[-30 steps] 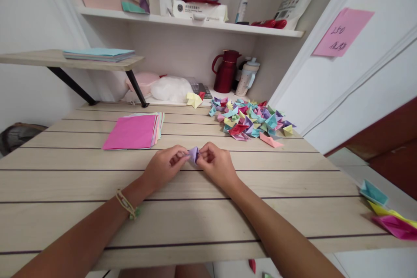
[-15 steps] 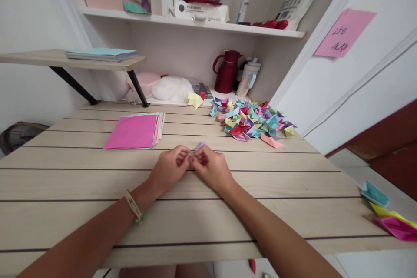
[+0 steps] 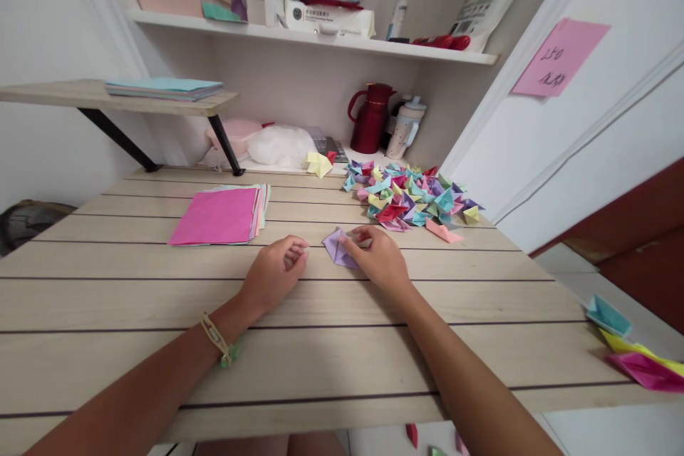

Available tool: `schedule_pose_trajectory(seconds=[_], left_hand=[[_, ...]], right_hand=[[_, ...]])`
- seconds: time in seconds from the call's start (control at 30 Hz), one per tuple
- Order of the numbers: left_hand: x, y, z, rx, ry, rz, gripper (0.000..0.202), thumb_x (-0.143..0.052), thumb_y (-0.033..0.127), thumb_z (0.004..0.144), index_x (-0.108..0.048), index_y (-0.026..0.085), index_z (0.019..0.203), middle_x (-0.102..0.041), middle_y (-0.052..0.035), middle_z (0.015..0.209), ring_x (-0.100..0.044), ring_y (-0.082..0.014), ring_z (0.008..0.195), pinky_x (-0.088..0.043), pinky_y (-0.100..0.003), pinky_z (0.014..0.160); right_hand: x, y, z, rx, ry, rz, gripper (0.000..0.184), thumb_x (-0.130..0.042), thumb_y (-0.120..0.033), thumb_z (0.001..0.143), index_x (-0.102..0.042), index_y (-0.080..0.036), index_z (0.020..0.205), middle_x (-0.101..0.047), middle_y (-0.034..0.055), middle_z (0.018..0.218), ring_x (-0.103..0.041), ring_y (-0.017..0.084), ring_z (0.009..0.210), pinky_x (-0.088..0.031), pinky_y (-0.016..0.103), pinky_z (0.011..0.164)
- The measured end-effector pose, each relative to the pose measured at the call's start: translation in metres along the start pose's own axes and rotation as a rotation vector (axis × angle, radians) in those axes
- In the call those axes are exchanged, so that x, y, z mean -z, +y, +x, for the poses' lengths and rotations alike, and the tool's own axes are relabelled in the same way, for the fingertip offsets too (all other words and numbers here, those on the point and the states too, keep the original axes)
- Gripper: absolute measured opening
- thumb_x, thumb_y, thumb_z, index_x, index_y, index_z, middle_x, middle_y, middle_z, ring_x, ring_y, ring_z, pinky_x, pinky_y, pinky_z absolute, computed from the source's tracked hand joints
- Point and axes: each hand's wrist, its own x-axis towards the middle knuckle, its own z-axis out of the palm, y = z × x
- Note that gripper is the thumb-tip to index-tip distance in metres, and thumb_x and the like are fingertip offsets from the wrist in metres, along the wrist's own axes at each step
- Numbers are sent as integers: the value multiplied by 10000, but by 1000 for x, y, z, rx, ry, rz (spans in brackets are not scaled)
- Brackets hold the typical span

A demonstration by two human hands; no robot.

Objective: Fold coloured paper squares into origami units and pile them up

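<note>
My right hand (image 3: 377,256) pinches a small folded piece of purple paper (image 3: 335,248) between thumb and fingers, just above or on the slatted wooden table (image 3: 299,363). The paper shows a pointed corner and a crease; its right part is hidden by my fingers. To the left, apart from the paper, my left hand (image 3: 275,272) holds nothing, its fingers loosely curled and the thumb a little away from them. A beaded bracelet (image 3: 216,338) is on my left wrist.
Many colourful folded paper boats (image 3: 409,192) lie heaped at the back right. A stack of paper sheets (image 3: 216,217), pink on top, lies at left. More boats (image 3: 609,315) sit by the right edge. A red jug (image 3: 370,117) stands behind, below a shelf (image 3: 320,37).
My hands have drawn apart. My left hand has let go of the purple paper, and my right hand has moved right with it, so more of the paper shows.
</note>
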Motion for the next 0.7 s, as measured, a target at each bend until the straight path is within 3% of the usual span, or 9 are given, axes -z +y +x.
schedule_pose_trajectory(seconds=[0.17, 0.43, 0.57, 0.7], left_hand=[[0, 1, 1, 25, 6, -37, 158, -513, 237, 763, -590, 181, 890, -644, -36, 783, -600, -141, 680, -484, -250, 584], [0, 1, 4, 97, -55, -162, 360, -626, 361, 688, -582, 174, 992, -624, -84, 1011, -611, -175, 784, -464, -242, 542], [2, 2, 4, 96, -124, -182, 313, -612, 386, 703, -627, 182, 940, -662, -56, 914, -607, -177, 774, -448, -233, 550], [2, 1, 5, 101, -173, -347, 233, -561, 368, 756, -641, 166, 841, -674, -38, 801, -606, -160, 729, -471, -250, 640]], right_hand=[[-10, -3, -5, 23, -143, 137, 198, -602, -388, 692, -619, -202, 761, -641, 11, 685, -562, 139, 593, -372, 238, 523], [-11, -3, -4, 68, -297, 490, 219, -610, -380, 708, -591, -164, 735, -587, 4, 633, -501, 113, 545, -369, 227, 499], [-15, -7, -6, 38, -432, 763, 257, -618, -411, 713, -555, -170, 777, -521, -31, 592, -451, 85, 497, -343, 205, 458], [-17, -12, -9, -5, -450, 901, 281, -651, -400, 694, -566, -175, 841, -542, -24, 653, -484, 81, 547, -396, 202, 507]])
